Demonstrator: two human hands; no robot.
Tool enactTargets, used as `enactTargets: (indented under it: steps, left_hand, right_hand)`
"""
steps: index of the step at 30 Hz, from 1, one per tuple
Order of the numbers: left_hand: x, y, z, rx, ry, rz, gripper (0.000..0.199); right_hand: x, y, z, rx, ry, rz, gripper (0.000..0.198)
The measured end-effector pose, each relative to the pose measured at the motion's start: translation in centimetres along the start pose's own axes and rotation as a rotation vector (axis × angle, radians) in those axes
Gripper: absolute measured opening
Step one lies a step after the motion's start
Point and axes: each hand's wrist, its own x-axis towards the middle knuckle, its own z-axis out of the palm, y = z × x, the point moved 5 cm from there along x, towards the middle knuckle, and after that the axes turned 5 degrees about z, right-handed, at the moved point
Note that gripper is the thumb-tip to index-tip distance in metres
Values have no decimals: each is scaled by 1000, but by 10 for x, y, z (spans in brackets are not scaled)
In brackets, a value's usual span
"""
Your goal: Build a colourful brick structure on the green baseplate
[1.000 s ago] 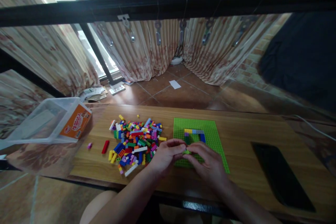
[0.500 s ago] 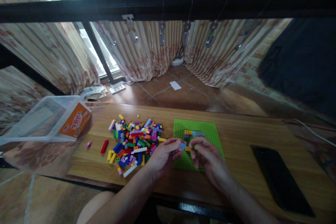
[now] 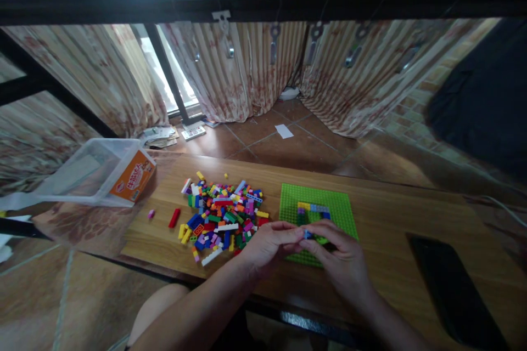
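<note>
Two hands of ours nearly meet: our left hand (image 3: 267, 245) has thumb and finger pinched on a small blue brick (image 3: 307, 235), and our right hand (image 3: 345, 256) curls its almost-closed fingertips in from the other side; can't tell if they're gripping too. Brick's right at both sets of tips, left looks closer if anything, long axis too small to read. From our angle it's over the green baseplate (image 3: 343, 214), brick outline (image 3: 315, 208) just beyond. Curtains (image 3: 242, 88) way back.

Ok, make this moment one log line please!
hands: both at blue brick | green baseplate: holds brick rows | loose bricks: piled left of baseplate
</note>
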Motion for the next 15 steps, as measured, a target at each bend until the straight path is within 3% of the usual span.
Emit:
enactTargets:
  steps: [2, 5, 8, 12, 15]
  left_hand:
    - [1, -2, 0, 3, 1, 10, 37]
    - [0, 0, 2, 26, -20, 52, 35]
    - [-3, 17, 2, 181, -84, 182, 28]
    - [-14, 64, -8, 817, -45, 600, 8]
    - [-20, 90, -20, 1251, 90, 809, 27]
  right_hand:
    - [0, 5, 0, 71, 28, 69, 12]
    - [-3, 18, 4, 250, 51, 279, 19]
    - [-8, 31, 8, 390, 31, 487, 29]
    - [-5, 37, 9, 214, -73, 563, 35]
    - [12, 28, 19, -109, -173, 428, 34]
